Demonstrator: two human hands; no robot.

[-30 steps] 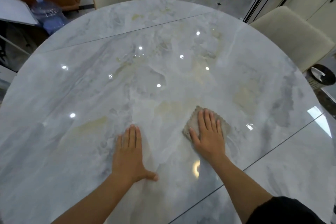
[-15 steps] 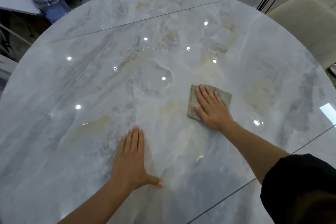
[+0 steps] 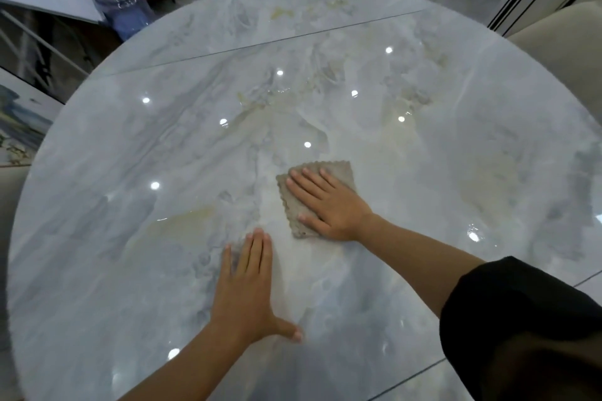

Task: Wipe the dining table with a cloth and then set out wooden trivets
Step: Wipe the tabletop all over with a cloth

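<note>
Near the middle of the frame, the right hand (image 3: 329, 205) lies flat with straight fingers on a grey-brown cloth (image 3: 312, 195), pressing it against the glossy round marble tabletop (image 3: 163, 156). Just below and to the left, the left hand (image 3: 249, 290) rests palm-down on the bare stone, fingers extended and thumb spread, grasping nothing. A blue water jug (image 3: 125, 6) stands at the upper left, beyond the rim.
</note>
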